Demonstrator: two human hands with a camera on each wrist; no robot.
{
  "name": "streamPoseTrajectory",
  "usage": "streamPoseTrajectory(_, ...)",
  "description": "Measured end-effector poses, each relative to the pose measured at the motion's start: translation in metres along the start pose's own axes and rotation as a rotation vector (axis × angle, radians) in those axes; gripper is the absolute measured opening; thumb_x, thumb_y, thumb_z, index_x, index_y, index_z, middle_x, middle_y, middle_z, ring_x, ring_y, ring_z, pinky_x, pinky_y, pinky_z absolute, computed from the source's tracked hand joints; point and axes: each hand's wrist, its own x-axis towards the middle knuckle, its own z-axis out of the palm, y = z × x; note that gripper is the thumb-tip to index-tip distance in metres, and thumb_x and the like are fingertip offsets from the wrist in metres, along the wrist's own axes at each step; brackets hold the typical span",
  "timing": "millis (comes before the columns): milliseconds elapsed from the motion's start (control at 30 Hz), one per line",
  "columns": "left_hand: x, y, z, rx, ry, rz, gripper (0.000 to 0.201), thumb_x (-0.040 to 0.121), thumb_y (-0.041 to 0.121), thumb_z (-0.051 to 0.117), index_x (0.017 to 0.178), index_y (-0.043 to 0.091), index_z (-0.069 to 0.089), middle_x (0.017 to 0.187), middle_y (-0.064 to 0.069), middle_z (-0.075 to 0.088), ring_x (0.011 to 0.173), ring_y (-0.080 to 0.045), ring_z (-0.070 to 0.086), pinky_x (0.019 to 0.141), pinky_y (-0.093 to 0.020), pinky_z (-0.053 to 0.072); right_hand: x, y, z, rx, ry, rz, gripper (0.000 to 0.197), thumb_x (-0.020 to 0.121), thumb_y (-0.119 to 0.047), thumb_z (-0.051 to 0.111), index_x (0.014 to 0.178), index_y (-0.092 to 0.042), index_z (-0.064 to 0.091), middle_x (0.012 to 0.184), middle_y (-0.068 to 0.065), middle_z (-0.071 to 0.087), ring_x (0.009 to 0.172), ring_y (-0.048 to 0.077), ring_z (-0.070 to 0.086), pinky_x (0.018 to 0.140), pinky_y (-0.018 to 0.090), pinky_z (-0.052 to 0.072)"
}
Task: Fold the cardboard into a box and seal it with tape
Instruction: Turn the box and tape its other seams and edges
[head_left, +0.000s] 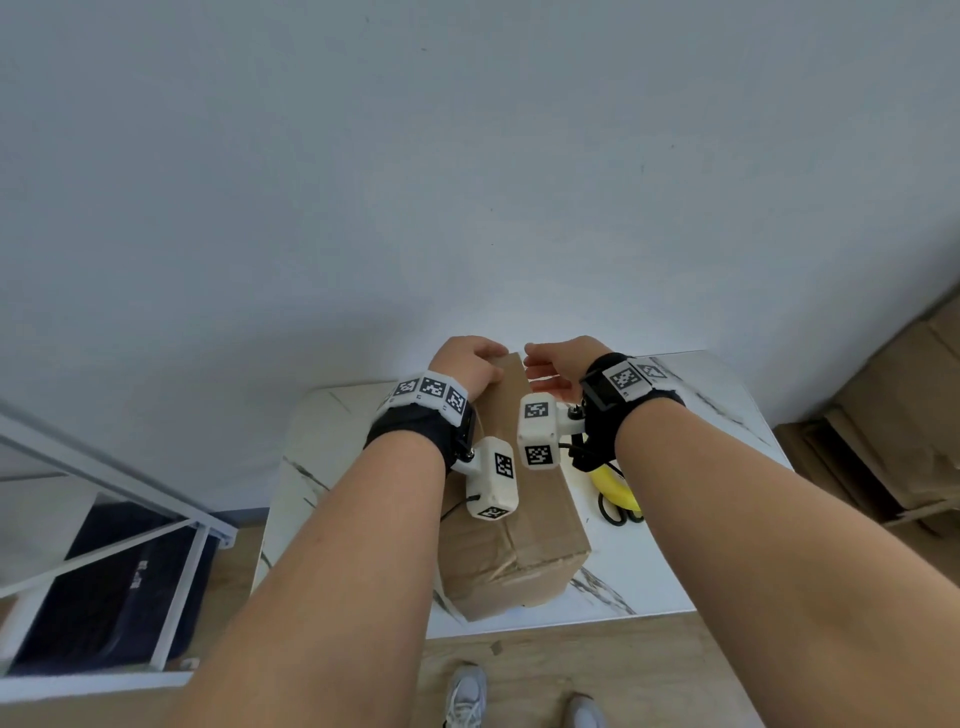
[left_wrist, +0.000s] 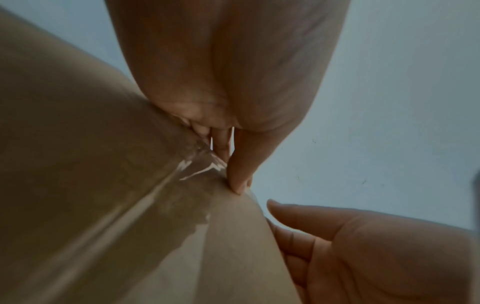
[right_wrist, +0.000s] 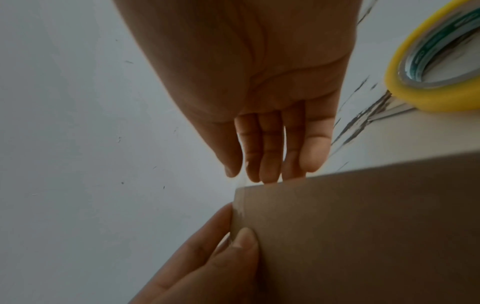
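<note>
A brown cardboard box (head_left: 545, 519) lies closed on a small white marble table (head_left: 675, 441), with glossy clear tape (left_wrist: 145, 201) running along its top seam to the far edge. My left hand (head_left: 483, 364) pinches the box's far top edge, thumb (right_wrist: 246, 238) on the top face and fingers curled over the far side. My right hand (head_left: 540, 364) is just to the right of it, fingers (right_wrist: 270, 164) straight with their tips at the same far edge (right_wrist: 285, 185). It holds nothing. In the left wrist view my left thumb (left_wrist: 239, 181) presses where the tape ends.
A yellow tape roll (head_left: 615, 488) lies on the table right of the box, with black-handled scissors (head_left: 618, 517) beside it. Flat cardboard (head_left: 893, 415) is stacked on the floor at right. A white frame with dark fabric (head_left: 130, 545) stands at left. The wall is close behind.
</note>
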Motion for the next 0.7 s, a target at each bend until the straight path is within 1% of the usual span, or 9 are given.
streamPoseTrajectory(100,0.002,0.0,0.004,0.052,0.015,0.0,0.025,0.088,0.018,0.057,0.107,0.024,0.072,0.119,0.003,0.067,0.112,-0.018,0.06,0.099,-0.031,0.046,0.001,0.001,0.004,0.007,0.008,0.018,0.018,0.093,-0.013,0.062,0.077,-0.005,0.06,0.073,0.009,0.061,0.06,0.02,0.059,0.04,0.019,0.048)
streamPoseTrajectory(167,0.002,0.001,0.005,0.072,0.021,-0.003,0.022,0.088,0.021,0.056,0.102,0.026,0.073,0.116,0.004,0.068,0.109,-0.019,0.061,0.099,-0.036,0.048,0.002,0.003,0.006,0.031,0.007,0.028,0.018,0.093,-0.009,0.06,0.076,-0.004,0.06,0.069,0.009,0.058,0.058,0.02,0.056,0.038,0.019,0.048)
streamPoseTrajectory(233,0.002,0.001,0.006,0.073,0.028,-0.008,0.022,0.089,0.021,0.056,0.102,0.026,0.073,0.116,0.004,0.068,0.108,-0.019,0.061,0.098,-0.036,0.048,0.004,0.006,0.007,0.058,0.009,0.03,0.017,0.094,-0.007,0.059,0.078,-0.002,0.06,0.073,0.011,0.058,0.059,0.021,0.057,0.042,0.023,0.052)
streamPoseTrajectory(300,0.004,0.0,0.006,0.071,0.034,-0.01,0.022,0.089,0.02,0.057,0.102,0.026,0.073,0.116,0.004,0.068,0.109,-0.02,0.061,0.098,-0.037,0.048,0.005,0.009,0.009,0.061,0.013,0.029,0.015,0.095,-0.008,0.058,0.081,0.0,0.061,0.08,0.014,0.06,0.063,0.024,0.058,0.052,0.031,0.056)
streamPoseTrajectory(367,0.004,0.0,0.006,0.076,0.037,-0.009,0.023,0.089,0.02,0.057,0.103,0.025,0.073,0.117,0.004,0.068,0.11,-0.019,0.061,0.099,-0.036,0.047,0.004,0.009,0.01,0.015,0.018,0.031,0.014,0.095,-0.011,0.057,0.086,-0.001,0.061,0.081,0.013,0.059,0.066,0.023,0.059,0.056,0.032,0.055)
streamPoseTrajectory(500,0.005,-0.001,0.006,0.069,0.054,-0.008,0.023,0.089,0.018,0.058,0.105,0.023,0.074,0.12,0.004,0.067,0.112,-0.019,0.06,0.099,-0.033,0.047,-0.005,0.011,0.014,-0.171,-0.011,0.093,0.014,0.097,-0.011,0.051,0.085,-0.006,0.055,0.069,0.006,0.055,0.057,0.017,0.059,0.041,0.021,0.047)
streamPoseTrajectory(600,0.005,-0.001,0.006,0.039,0.062,-0.017,0.022,0.089,0.018,0.059,0.104,0.022,0.074,0.119,0.003,0.068,0.111,-0.019,0.06,0.098,-0.032,0.048,-0.007,0.023,0.01,-0.146,-0.006,0.123,0.019,0.096,-0.018,0.057,0.08,-0.008,0.054,0.075,0.006,0.055,0.06,0.018,0.06,0.036,0.016,0.043)
streamPoseTrajectory(633,0.005,-0.001,0.006,0.038,0.063,-0.018,0.021,0.089,0.019,0.059,0.104,0.022,0.074,0.118,0.003,0.068,0.11,-0.019,0.061,0.098,-0.032,0.048,-0.006,0.027,0.008,-0.119,0.008,0.111,0.019,0.093,-0.02,0.062,0.082,-0.007,0.055,0.079,0.007,0.056,0.064,0.019,0.061,0.039,0.018,0.047)
streamPoseTrajectory(700,0.004,-0.002,0.007,0.05,0.063,-0.019,0.02,0.089,0.02,0.059,0.103,0.022,0.074,0.117,0.004,0.068,0.109,-0.019,0.061,0.098,-0.033,0.048,-0.003,0.031,0.004,-0.064,0.062,0.034,0.016,0.089,-0.015,0.069,0.091,-0.004,0.058,0.085,0.01,0.06,0.068,0.02,0.062,0.059,0.032,0.06)
